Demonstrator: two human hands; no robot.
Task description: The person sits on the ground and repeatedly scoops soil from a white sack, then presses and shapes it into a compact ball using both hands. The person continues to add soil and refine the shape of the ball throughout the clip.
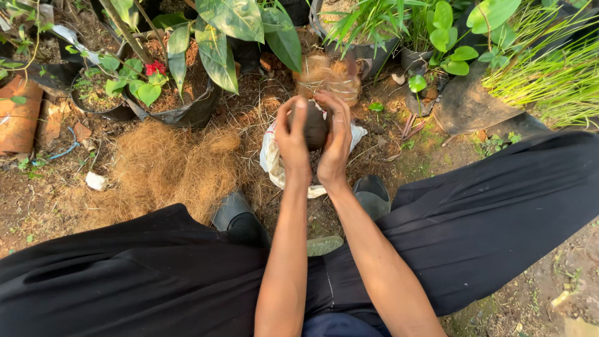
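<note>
Both of my hands cup a dark round ball of soil (314, 126) held out in front of me. My left hand (292, 142) wraps its left side and my right hand (337, 140) wraps its right side, fingers curled over the top. Under the ball lies a white plastic bag (272, 161) on the ground. Just beyond the hands a bundle of brown coconut fibre (329, 73) wrapped in thin string looks blurred. A large heap of loose brown coconut fibre (165, 168) lies on the ground to the left.
My legs in black trousers (486, 218) spread to both sides, with dark boots (372, 193) near the bag. Potted plants in black bags (187, 103) stand ahead, one with red flowers (155, 67). Long grass (552, 75) grows at right. A terracotta piece (19, 115) lies at far left.
</note>
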